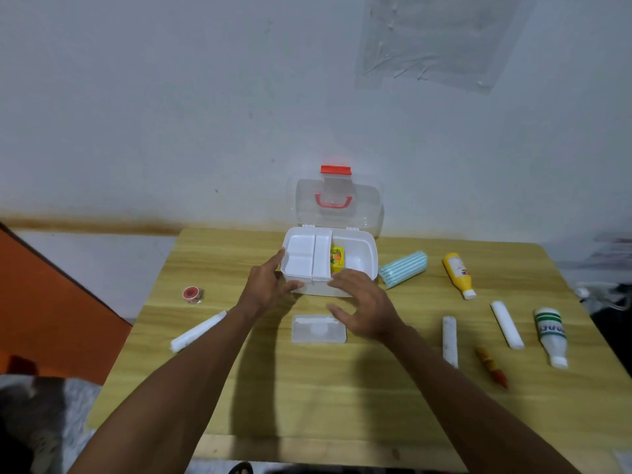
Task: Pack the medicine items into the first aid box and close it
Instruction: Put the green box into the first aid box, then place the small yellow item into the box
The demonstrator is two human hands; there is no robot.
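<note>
The white first aid box (362,254) stands open at the table's far middle, its clear lid (338,203) with red handle upright against the wall. A white divided tray (307,258) sits in the box's left half, and a yellow carton (337,260) lies beside it inside. My left hand (270,285) grips the tray's near left corner. My right hand (362,304) hovers at the box's front edge, fingers spread, holding nothing. On the table lie a striped blue roll (403,269), a yellow bottle (458,274), a white-green bottle (550,335), white rolls (506,323) (449,340) (198,331), and a red tape roll (192,294).
A small clear lidded case (318,329) lies on the wooden table (307,398) just in front of the box. An orange-red tube (492,366) lies at the right. An orange surface (51,302) stands left of the table. The wall is close behind the box.
</note>
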